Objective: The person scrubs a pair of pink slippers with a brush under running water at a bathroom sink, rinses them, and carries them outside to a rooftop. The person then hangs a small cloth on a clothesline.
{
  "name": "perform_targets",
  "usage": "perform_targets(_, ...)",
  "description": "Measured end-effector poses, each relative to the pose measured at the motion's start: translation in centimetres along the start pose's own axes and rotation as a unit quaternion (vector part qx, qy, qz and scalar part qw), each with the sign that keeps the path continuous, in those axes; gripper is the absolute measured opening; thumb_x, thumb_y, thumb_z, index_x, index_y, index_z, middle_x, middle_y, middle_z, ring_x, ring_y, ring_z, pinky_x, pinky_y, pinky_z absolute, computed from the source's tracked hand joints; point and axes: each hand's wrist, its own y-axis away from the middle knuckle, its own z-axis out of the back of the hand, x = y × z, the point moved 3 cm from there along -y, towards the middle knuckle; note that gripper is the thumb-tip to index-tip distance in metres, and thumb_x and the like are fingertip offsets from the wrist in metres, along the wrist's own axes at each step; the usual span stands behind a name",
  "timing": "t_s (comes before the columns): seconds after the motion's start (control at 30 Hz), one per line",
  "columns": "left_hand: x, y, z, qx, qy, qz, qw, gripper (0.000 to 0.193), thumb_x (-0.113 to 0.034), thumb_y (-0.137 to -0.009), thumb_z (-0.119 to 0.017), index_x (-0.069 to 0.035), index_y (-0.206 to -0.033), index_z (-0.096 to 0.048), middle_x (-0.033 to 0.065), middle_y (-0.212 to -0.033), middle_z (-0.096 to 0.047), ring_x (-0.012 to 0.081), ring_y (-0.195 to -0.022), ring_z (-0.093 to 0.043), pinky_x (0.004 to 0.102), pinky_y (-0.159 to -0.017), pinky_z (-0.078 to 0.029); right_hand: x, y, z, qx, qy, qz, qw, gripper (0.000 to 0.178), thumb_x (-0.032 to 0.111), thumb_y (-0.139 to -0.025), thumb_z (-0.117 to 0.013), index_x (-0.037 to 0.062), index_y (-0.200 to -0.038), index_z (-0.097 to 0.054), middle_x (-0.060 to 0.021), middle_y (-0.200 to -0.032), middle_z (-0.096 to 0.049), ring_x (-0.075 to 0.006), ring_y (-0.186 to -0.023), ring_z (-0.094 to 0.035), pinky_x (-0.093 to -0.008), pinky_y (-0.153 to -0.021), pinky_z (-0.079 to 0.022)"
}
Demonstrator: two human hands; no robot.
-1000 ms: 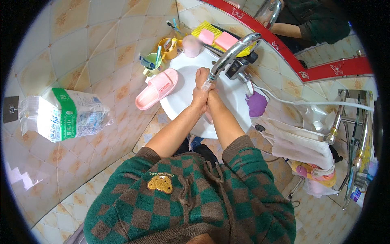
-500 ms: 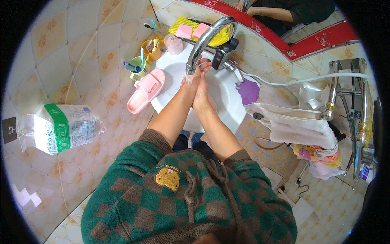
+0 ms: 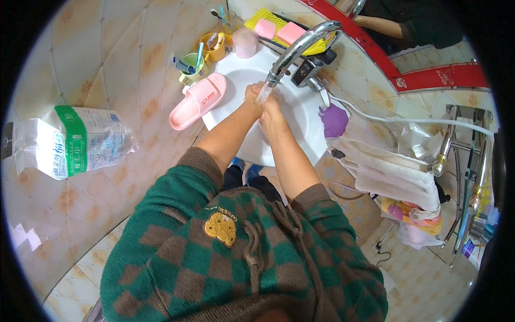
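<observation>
My left hand (image 3: pixel 253 93) and my right hand (image 3: pixel 271 105) touch each other over the white washbasin (image 3: pixel 307 134). A stream of water (image 3: pixel 264 95) runs onto them from the curved chrome faucet (image 3: pixel 292 52). The fingers overlap and are partly hidden by the water and by each other, so how far they are curled does not show. Nothing can be made out between the hands. On the basin's left rim rests a pink slipper (image 3: pixel 197 102). A purple cloth-like piece (image 3: pixel 334 121) lies at the right rim, below the faucet's lever.
Behind the basin are a green cup (image 3: pixel 194 71), a yellow cup (image 3: pixel 213 49), a pale pink roll (image 3: pixel 245 43) and pink soap bars (image 3: pixel 290 33) on a yellow mat. A tissue pack (image 3: pixel 78 142) hangs at left. Towels (image 3: pixel 394 174) hang on the right rack.
My hands have drawn lower, with the fingers no longer stretched up beside the spout. Water now falls on the joined hands rather than the left wrist. The view has shifted slightly.
</observation>
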Motion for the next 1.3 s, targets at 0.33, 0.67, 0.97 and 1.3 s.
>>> perform_targets(0.33,0.1,2.0,2.3,0.086,-0.222,-0.058,0.969,0.029,-0.030,-0.087,-0.055,-0.015,-0.110,-0.065,0.0107,-0.099,-0.070,0.0289,-0.092,-0.067,0.0535,-0.074,-0.048,1.0,4.8,0.1,0.075,0.459,0.327,0.823,0.034,0.026,-0.094,-0.052,-0.0033,-0.110,-0.061,-0.0237,-0.112,-0.060,-0.0369,-0.103,-0.058,-0.0466,-0.089,-0.045)
perform_targets(0.67,-1.7,-0.9,-4.5,0.127,-0.264,-0.087,0.952,0.020,-0.024,-0.083,-0.061,-0.013,-0.098,-0.067,0.0085,-0.098,-0.067,0.0262,-0.091,-0.065,0.0521,-0.082,-0.048,2.3,12.2,-4.4,0.224,0.460,0.597,0.618,0.027,0.023,-0.087,-0.048,0.0038,-0.087,-0.067,-0.0157,-0.090,-0.066,-0.0343,-0.092,-0.060,-0.0456,-0.089,-0.042)
perform_targets(0.97,0.9,0.3,-0.5,-0.021,0.211,-0.312,0.926,0.021,-0.031,-0.080,-0.064,-0.015,-0.095,-0.066,0.0133,-0.089,-0.067,0.0310,-0.088,-0.065,0.0456,-0.078,-0.053,4.0,-0.9,4.4,0.044,0.765,0.350,0.538,0.035,0.033,-0.089,-0.049,0.0066,-0.102,-0.067,-0.0158,-0.098,-0.068,-0.0322,-0.105,-0.059,-0.0473,-0.096,-0.040)
perform_targets(1.3,9.0,7.3,-4.5,0.103,0.280,0.238,0.924,0.051,-0.041,-0.085,-0.064,0.002,-0.112,-0.063,0.0219,-0.108,-0.066,0.0314,-0.094,-0.066,0.0397,-0.083,-0.052,-4.3,-5.1,12.2,-0.012,0.713,0.092,0.695,0.066,0.027,-0.079,-0.072,-0.0019,-0.133,-0.046,-0.0261,-0.132,-0.051,-0.0395,-0.121,-0.051,-0.0417,-0.104,-0.041)
